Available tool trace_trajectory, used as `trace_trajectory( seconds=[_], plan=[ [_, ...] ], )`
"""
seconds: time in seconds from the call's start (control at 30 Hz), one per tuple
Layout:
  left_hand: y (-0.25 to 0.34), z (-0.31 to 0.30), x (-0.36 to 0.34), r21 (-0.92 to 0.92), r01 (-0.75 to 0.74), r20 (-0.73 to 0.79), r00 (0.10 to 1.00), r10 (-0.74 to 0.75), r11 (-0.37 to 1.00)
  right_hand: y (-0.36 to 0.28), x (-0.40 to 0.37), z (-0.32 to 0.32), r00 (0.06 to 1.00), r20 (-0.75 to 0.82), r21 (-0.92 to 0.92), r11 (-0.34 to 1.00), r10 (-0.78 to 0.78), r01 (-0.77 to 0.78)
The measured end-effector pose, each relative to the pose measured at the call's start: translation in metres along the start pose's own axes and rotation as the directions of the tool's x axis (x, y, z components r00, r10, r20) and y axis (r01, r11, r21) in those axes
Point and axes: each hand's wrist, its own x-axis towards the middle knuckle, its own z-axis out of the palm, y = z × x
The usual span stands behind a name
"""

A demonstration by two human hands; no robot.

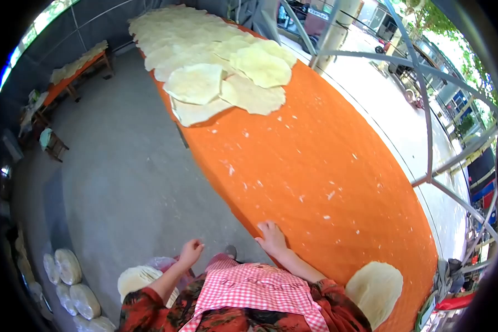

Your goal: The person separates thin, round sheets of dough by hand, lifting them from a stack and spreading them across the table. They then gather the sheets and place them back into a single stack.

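Observation:
My right hand [272, 239] rests at the near left edge of the orange-covered table [326, 182], its fingers spread and nothing in them. Over the floor, to the left of the table edge, hangs my left hand [191, 252], its fingers loosely curled with nothing visible in them. Under my left forearm is a pile of round flatbreads [134, 280] next to a clear plastic bag [163, 262]. One flatbread [374, 292] lies on the table by my right elbow. Many overlapping flatbreads [193, 84] cover the table's far end. White crumbs dot the orange cloth.
Several plastic-wrapped round packs [68, 266] sit on the grey floor [122, 182] at lower left. A low orange bench [66, 86] with flatbreads and a small stool [54, 146] stand further off. Metal poles [420, 94] run along the right side.

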Motion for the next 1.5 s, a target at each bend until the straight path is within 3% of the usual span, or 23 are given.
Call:
trace_trajectory(
  seconds=[0.07, 0.17, 0.2, 0.27, 0.37, 0.47, 0.53, 0.63, 0.67, 0.77, 0.8, 0.87, 0.93, 1.03, 1.13, 1.17, 1.2, 1.23, 1.3, 1.33, 1.43, 1.5],
  plan=[
    [-0.006, -0.042, 0.001, -0.067, 0.075, -0.114, 0.99, -0.082, 0.995, -0.003, 0.029, 0.044, 0.947, 0.321, 0.194, 0.98, -0.026, -0.038],
    [-0.025, -0.066, 0.006, -0.302, 0.089, -0.26, 0.95, -0.172, 0.949, -0.035, 0.086, 0.051, 0.878, 0.475, 0.437, 0.883, -0.062, -0.174],
    [-0.019, -0.071, 0.007, -0.358, 0.108, -0.257, 0.944, -0.209, 0.927, -0.035, 0.113, 0.058, 0.893, 0.439, 0.443, 0.889, -0.103, -0.116],
    [-0.016, -0.072, 0.012, -0.505, 0.15, -0.207, 0.935, -0.287, 0.85, -0.051, 0.181, 0.054, 0.897, 0.44, 0.437, 0.881, -0.034, -0.181],
    [-0.005, -0.077, 0.041, -0.643, 0.174, -0.138, 0.932, -0.336, 0.746, -0.057, 0.31, 0.077, 0.972, 0.174, 0.388, 0.918, -0.156, 0.078],
    [0.026, -0.117, 0.093, -0.622, 0.12, -0.133, 0.958, -0.256, 0.773, -0.063, 0.447, 0.124, 0.939, -0.206, 0.232, 0.918, -0.276, 0.321],
    [0.057, -0.155, 0.141, -0.576, 0.064, -0.138, 0.975, -0.174, 0.815, -0.078, 0.523, 0.139, 0.946, -0.189, 0.029, 0.961, -0.264, 0.275],
    [0.088, -0.203, 0.229, -0.526, 0.053, -0.156, 0.975, -0.158, 0.849, -0.114, 0.604, 0.136, 0.99, 0.003, -0.188, 0.973, -0.139, 0.137],
    [0.098, -0.216, 0.254, -0.503, 0.078, -0.13, 0.978, -0.165, 0.861, -0.112, 0.627, 0.163, 0.992, -0.032, -0.301, 0.947, -0.126, 0.11],
    [0.13, -0.24, 0.322, -0.494, 0.082, 0.018, 0.996, -0.084, 0.866, -0.103, 0.672, 0.2, 0.991, -0.013, -0.375, 0.92, -0.13, 0.116],
    [0.125, -0.244, 0.346, -0.482, 0.113, 0.069, 0.993, -0.091, 0.869, -0.1, 0.688, 0.2, 0.994, 0.039, -0.381, 0.918, -0.104, 0.111],
    [0.129, -0.249, 0.383, -0.539, 0.128, 0.087, 0.992, -0.096, 0.833, -0.085, 0.724, 0.176, 0.975, 0.219, -0.084, 0.996, 0.041, -0.023],
    [0.141, -0.254, 0.41, -0.621, 0.163, 0.115, 0.987, -0.116, 0.767, -0.076, 0.762, 0.143, 0.995, 0.057, -0.056, 0.996, 0.079, -0.076],
    [0.164, -0.268, 0.452, -0.729, 0.223, 0.182, 0.975, -0.131, 0.648, -0.099, 0.768, 0.052, 0.978, -0.094, -0.157, 0.972, -0.188, 0.172],
    [0.176, -0.281, 0.497, -0.78, 0.278, 0.271, 0.958, -0.097, 0.561, -0.112, 0.712, 0.044, 0.946, -0.099, -0.298, 0.916, -0.309, 0.268],
    [0.179, -0.286, 0.508, -0.78, 0.315, 0.337, 0.939, -0.061, 0.541, -0.118, 0.688, 0.058, 0.951, -0.109, -0.324, 0.915, -0.288, 0.24],
    [0.181, -0.291, 0.52, -0.774, 0.354, 0.403, 0.915, -0.022, 0.526, -0.113, 0.663, 0.082, 0.985, -0.028, -0.341, 0.928, -0.168, 0.148],
    [0.183, -0.295, 0.532, -0.769, 0.385, 0.462, 0.886, 0.028, 0.51, -0.106, 0.636, 0.118, 0.994, 0.027, -0.486, 0.867, -0.109, 0.109],
    [0.183, -0.299, 0.549, -0.737, 0.454, 0.55, 0.833, 0.055, 0.501, -0.103, 0.605, 0.173, 0.985, 0.141, -0.489, 0.872, 0.102, -0.021],
    [0.183, -0.301, 0.556, -0.705, 0.486, 0.59, 0.806, 0.046, 0.517, -0.116, 0.6, 0.181, 0.998, 0.045, -0.29, 0.956, 0.052, -0.037],
    [0.186, -0.311, 0.565, -0.649, 0.548, 0.664, 0.747, 0.041, 0.528, -0.144, 0.611, 0.204, 0.991, -0.086, -0.215, 0.969, 0.104, -0.12],
    [0.19, -0.319, 0.572, -0.622, 0.589, 0.705, 0.708, 0.04, 0.516, -0.158, 0.613, 0.205, 0.977, -0.058, -0.156, 0.965, 0.204, -0.211]
  ],
)
